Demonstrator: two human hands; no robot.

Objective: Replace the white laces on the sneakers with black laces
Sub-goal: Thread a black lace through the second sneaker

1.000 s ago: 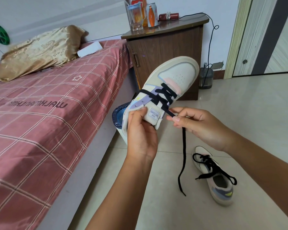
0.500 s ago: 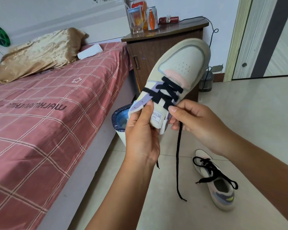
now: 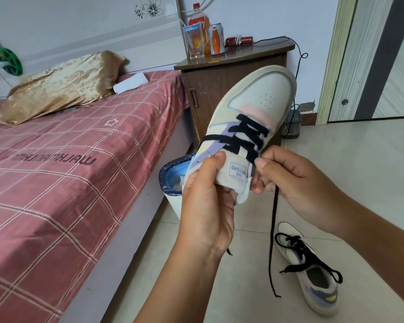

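Above glossy tile, left hand (image 3: 205, 201) grips smooth sneaker (image 3: 250, 127) — right hand (image 3: 287, 180) pinches flat black lace (image 3: 272, 234).

You hold one sneaker (image 3: 247, 127) up between your hands. The bed (image 3: 79, 159) is on your left. The other sneaker (image 3: 312, 276) lies on the floor (image 3: 359, 171), down to your right.

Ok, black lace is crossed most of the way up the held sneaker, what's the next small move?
Probably feed the loose end through the next eyelet on that side. The right hand pinches the black lace beside the tongue, its free end dangling toward the floor, while the left hand holds the sneaker by the tongue. The top eyelets are hidden by the fingers.
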